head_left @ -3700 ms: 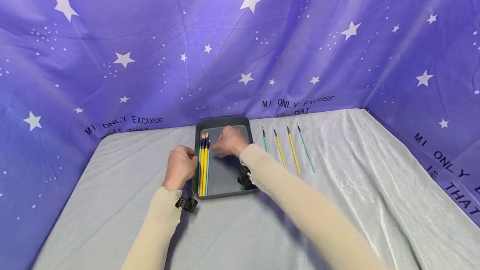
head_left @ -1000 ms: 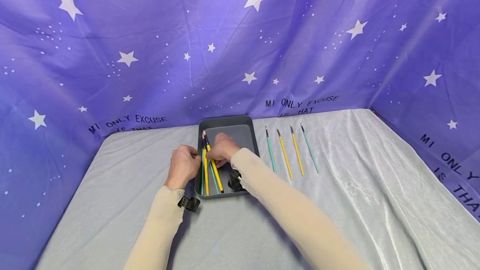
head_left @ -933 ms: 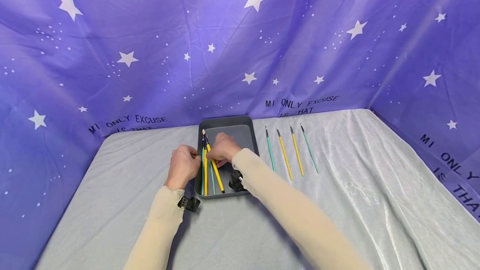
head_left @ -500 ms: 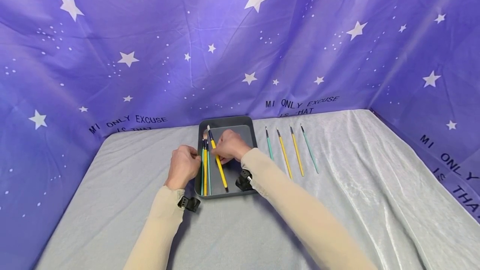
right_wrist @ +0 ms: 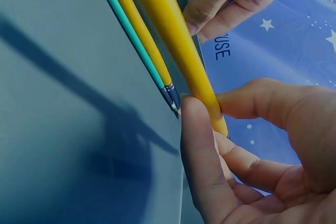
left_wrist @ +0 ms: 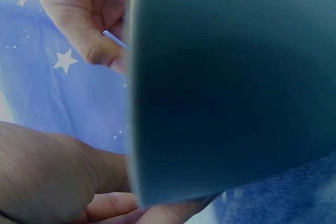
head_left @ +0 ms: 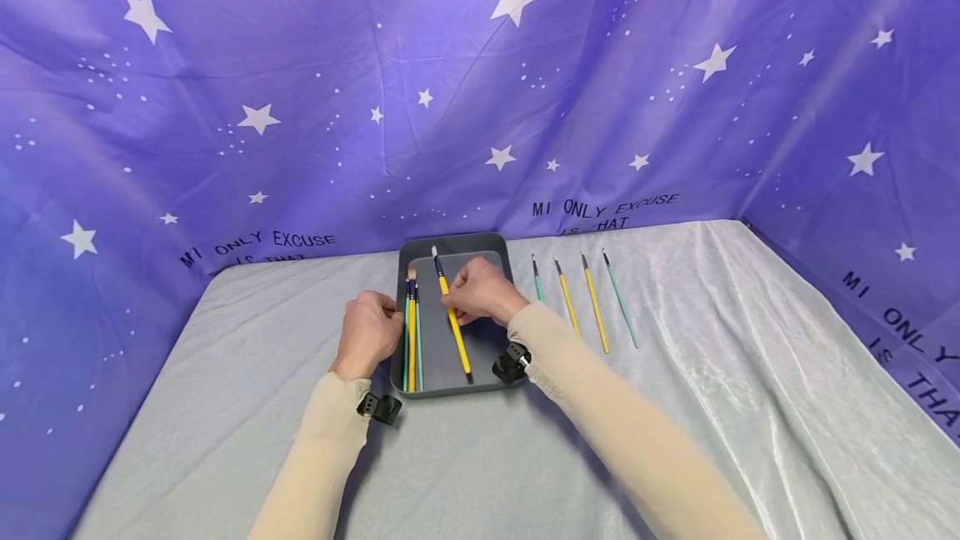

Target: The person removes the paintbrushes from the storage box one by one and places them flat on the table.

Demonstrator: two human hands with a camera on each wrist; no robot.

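Note:
My right hand (head_left: 483, 290) pinches a yellow paintbrush (head_left: 455, 325) between thumb and fingertips, over the middle of a dark grey tray (head_left: 450, 392). The brush slants slightly, its pale bristles toward the back; in the right wrist view its handle (right_wrist: 176, 35) shows large, and its shadow falls on the tray floor. Another yellow paintbrush (head_left: 412, 340) lies along the tray's left side with a teal one on either side. My left hand (head_left: 367, 332) grips the tray's left wall, and the tray wall (left_wrist: 226, 77) fills much of the left wrist view.
Right of the tray, several thin brushes lie side by side on the grey cloth (head_left: 450, 457): a teal brush (head_left: 537, 277), two yellow ones (head_left: 595, 302) and another teal brush (head_left: 621, 302). A purple star-patterned curtain (head_left: 420, 157) hangs right behind the tray.
My right hand has taken one yellow paintbrush from the row in the tray and moved it right, toward the tray's middle. My left hand has stayed on the tray wall.

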